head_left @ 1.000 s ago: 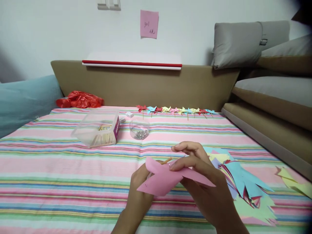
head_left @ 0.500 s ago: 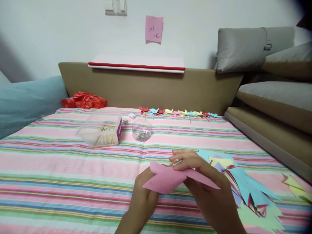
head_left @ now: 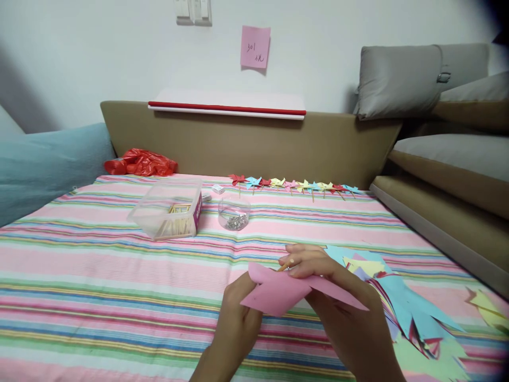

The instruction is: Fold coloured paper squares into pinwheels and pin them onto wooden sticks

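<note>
Between my hands is a pink paper pinwheel [head_left: 276,294], its pointed blades spread out. The tip of a thin wooden stick [head_left: 284,265] shows just behind the paper, with a small metal pin at it. My left hand [head_left: 238,302] is closed at the pinwheel's left side; the paper hides most of its fingers. My right hand [head_left: 338,286] is closed on the pinwheel from the right, its fingers bent over the paper beside the stick tip and pin.
Cut paper sheets [head_left: 413,302] in several colours lie at right. Ahead stand a clear box [head_left: 167,212] of wooden sticks and a round clear container [head_left: 234,213] of metal pins. Finished pinwheels [head_left: 290,184] line the back, a red plastic bag [head_left: 143,162] the back left. Cushions [head_left: 449,159] are stacked at right.
The whole view has shifted slightly, so everything sits a little further right. My hands keep nearly the same hold on the pinwheel and stick.
</note>
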`<state>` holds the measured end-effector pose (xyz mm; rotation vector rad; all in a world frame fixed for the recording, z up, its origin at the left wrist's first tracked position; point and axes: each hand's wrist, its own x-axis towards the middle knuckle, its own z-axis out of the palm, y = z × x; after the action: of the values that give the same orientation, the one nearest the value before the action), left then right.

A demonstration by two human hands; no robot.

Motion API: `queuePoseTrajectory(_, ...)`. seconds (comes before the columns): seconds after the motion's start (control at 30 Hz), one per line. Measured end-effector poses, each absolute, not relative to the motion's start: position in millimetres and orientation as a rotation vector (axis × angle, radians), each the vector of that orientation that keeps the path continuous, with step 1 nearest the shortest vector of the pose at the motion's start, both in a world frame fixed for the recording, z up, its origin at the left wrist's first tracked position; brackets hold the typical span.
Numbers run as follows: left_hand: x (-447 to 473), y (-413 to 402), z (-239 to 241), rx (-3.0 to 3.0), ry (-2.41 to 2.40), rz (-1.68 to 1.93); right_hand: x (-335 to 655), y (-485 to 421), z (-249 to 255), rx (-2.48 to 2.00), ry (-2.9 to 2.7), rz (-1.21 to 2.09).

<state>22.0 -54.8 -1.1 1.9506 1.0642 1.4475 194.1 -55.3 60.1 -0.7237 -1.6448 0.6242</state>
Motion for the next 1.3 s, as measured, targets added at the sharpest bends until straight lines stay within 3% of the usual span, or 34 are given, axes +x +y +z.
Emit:
queuePoseTrajectory(0.63,21,-50,13,2.278,1.087,1.721,186,-55,56,-0.711,-1.438,0.815)
queuePoseTrajectory(1.3,16,-49,5,2.426,1.204,1.648,172,-49,49,-0.881,-1.054,1.203)
